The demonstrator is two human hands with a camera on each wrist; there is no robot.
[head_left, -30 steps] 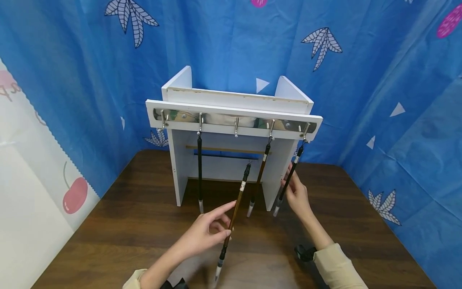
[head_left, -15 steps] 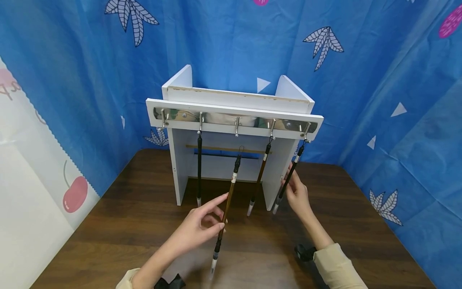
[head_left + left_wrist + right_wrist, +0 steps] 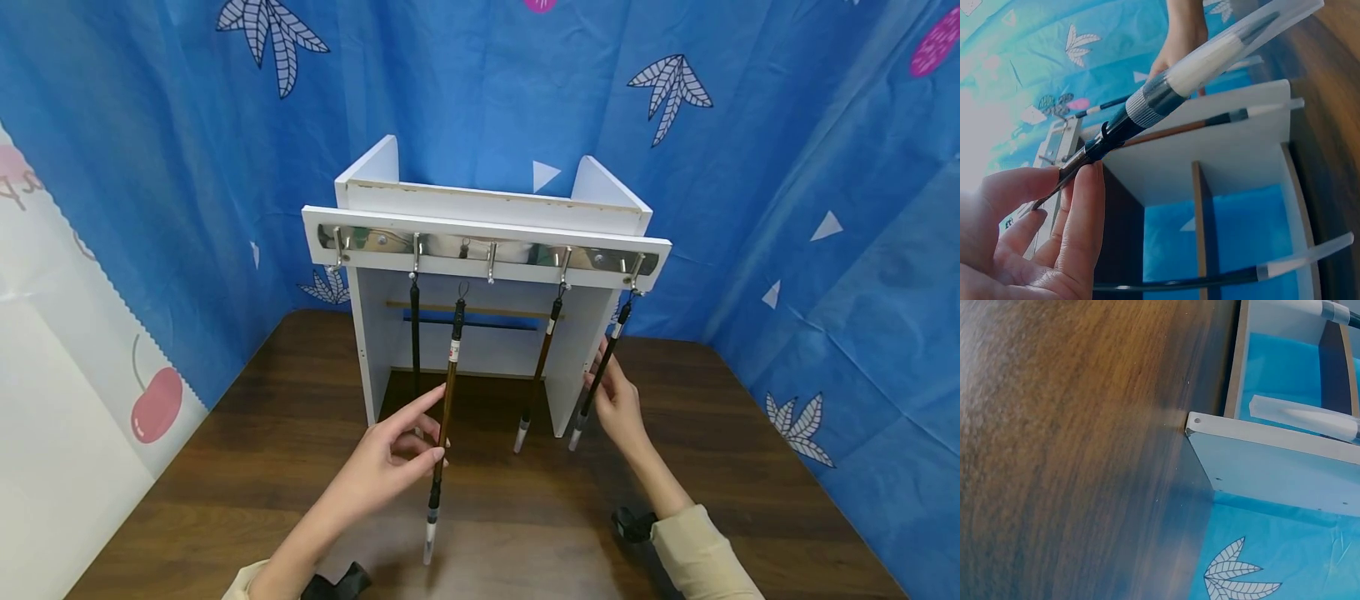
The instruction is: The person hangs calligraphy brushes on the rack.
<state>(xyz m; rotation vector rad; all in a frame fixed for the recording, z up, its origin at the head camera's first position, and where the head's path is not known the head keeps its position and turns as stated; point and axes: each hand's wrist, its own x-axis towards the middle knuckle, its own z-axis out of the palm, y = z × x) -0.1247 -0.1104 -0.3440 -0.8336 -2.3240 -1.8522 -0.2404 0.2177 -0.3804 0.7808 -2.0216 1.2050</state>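
In the head view my left hand (image 3: 393, 458) pinches a brown-handled calligraphy brush (image 3: 447, 400) mid-shaft. The brush stands almost upright, its thin hanging loop on top and its clear-capped tip pointing down. In the left wrist view, thumb and fingertips hold the shaft, with the capped white bristles (image 3: 1204, 65) large in front. A white rack (image 3: 487, 200) bears a row of metal hooks (image 3: 491, 262); the held brush's loop is below them, left of the middle hook. My right hand (image 3: 618, 404) touches the rack's right side panel, partly behind a hanging brush. It is not visible in the right wrist view.
Three other brushes hang from hooks: a black one (image 3: 416, 333) at left, a brown one (image 3: 542, 358) and a dark one (image 3: 600, 375) at right. The wooden table (image 3: 225, 467) lies beneath. A blue patterned curtain (image 3: 480, 92) encloses the back and sides.
My left hand has moved left and slightly up with the brush, which has turned more upright; its loop now sits nearer the hook row. The right hand has kept its place.
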